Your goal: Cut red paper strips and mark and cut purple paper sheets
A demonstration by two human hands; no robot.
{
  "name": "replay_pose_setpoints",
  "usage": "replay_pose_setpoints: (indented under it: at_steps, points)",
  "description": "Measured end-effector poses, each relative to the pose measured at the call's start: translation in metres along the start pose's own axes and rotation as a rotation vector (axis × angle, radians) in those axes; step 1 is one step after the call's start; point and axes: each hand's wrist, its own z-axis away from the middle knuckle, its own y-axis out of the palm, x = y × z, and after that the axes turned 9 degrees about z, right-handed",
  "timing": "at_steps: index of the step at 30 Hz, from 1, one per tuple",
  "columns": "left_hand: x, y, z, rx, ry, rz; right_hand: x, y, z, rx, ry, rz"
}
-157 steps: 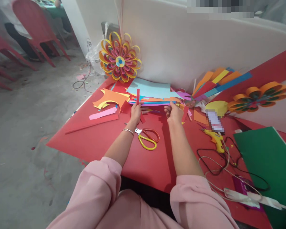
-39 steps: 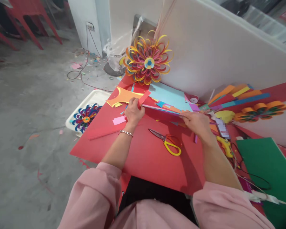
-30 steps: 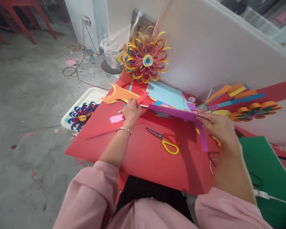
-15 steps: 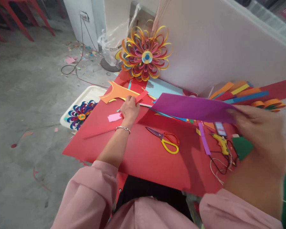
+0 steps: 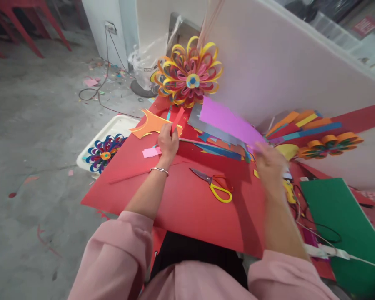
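Observation:
My left hand (image 5: 168, 141) is closed on a red paper strip (image 5: 178, 119) that sticks up past the fingers. Beside it lie an orange paper offcut (image 5: 154, 123) and small pink paper pieces (image 5: 150, 152). My right hand (image 5: 270, 164), blurred by motion, grips the near right end of a purple sheet of paper (image 5: 228, 121), which slants up and left over a grey-blue sheet (image 5: 206, 125). Between the hands, scissors (image 5: 217, 186) with one red and one yellow handle rest on the red table (image 5: 181, 200). A yellow glue gun (image 5: 289, 191) lies partly hidden behind my right wrist.
A large paper-loop flower (image 5: 193, 81) leans at the back by the white wall. Paper strips (image 5: 306, 125) and orange loops (image 5: 331, 146) lie at right, near a green board (image 5: 340, 208) and a power strip (image 5: 328, 251). A white tray (image 5: 84, 156) holding a blue-purple flower stands left.
My right hand has moved left and away from me, swinging the purple sheet toward the back of the table. The red strip in my left hand now points more upright.

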Motion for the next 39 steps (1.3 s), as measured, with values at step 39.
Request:
replay_pose_setpoints:
  at_steps: [39]
  points:
    - [-0.028,0.011,0.023,0.689,0.028,-0.718,0.087,0.122,-0.086,0.339,0.170,-0.644]
